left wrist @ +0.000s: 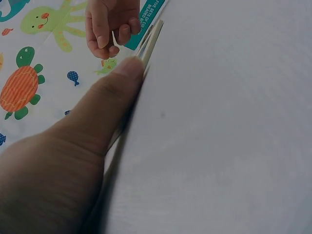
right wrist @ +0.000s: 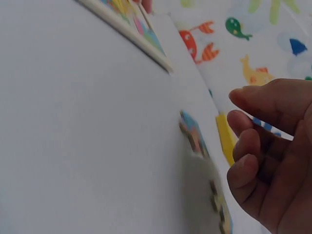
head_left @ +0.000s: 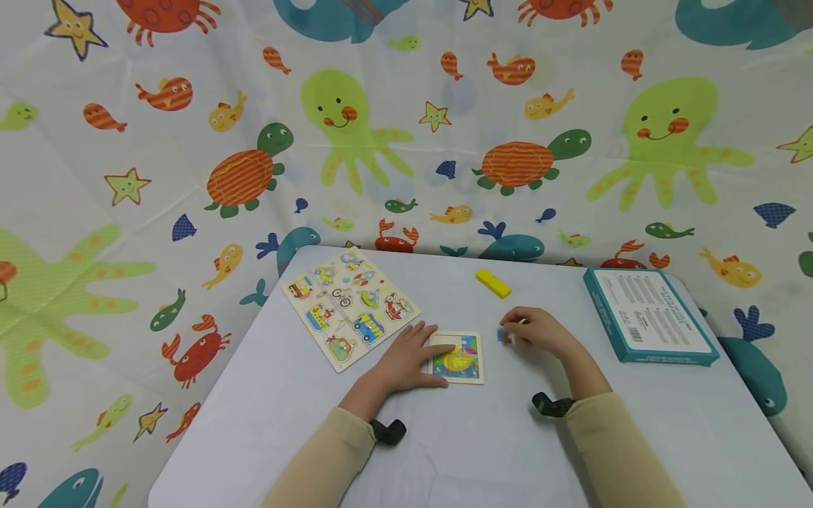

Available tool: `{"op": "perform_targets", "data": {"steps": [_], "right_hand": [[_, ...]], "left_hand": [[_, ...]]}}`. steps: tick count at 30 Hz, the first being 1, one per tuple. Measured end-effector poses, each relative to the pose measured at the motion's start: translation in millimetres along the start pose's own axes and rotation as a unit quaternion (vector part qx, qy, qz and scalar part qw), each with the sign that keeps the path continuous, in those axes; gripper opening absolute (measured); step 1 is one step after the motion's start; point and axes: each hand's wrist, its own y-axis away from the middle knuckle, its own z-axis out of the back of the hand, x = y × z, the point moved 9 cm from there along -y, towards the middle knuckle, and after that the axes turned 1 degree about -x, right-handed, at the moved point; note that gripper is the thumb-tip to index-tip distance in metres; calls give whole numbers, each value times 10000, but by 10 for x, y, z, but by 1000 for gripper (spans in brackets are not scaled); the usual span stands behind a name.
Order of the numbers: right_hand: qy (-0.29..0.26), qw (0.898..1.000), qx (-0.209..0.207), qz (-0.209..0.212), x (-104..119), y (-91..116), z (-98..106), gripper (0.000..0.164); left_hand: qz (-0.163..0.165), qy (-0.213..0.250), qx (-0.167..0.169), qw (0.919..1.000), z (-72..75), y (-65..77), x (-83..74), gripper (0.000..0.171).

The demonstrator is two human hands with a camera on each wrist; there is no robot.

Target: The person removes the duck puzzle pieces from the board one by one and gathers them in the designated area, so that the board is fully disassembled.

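Note:
A small square jigsaw puzzle [head_left: 470,367] with a yellow figure lies in a wooden frame on the table. My left hand [head_left: 404,361] rests across its left side, fingers spread, with the thumb [left wrist: 109,102] along the near edge. To the right of the puzzle, my right hand [head_left: 540,330] hovers with loosely curled fingers over a small blue-and-orange puzzle piece [head_left: 504,336]. In the right wrist view nothing shows between thumb and fingertips; that piece [right wrist: 194,134] lies on the table, with another piece [right wrist: 222,209] nearer the camera.
A larger wooden board with vehicle pictures [head_left: 346,305] lies at the left. A yellow block [head_left: 493,283] sits toward the back of the white table [head_left: 457,451]. The teal-edged box [head_left: 654,314] is at the right. A sea-animal cloth [head_left: 394,141] hangs behind.

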Motion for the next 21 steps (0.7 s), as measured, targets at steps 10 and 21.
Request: {"op": "perform_targets", "data": {"steps": [10,21], "right_hand": [[138,9991,261,318,341,-85,-427,17],[335,9975,124,612,500,-99,-672,8]], "left_hand": [[3,-1,10,10000,21,0,-8,73],[-6,-16,-25,10000,15,19,-13,73]]}}
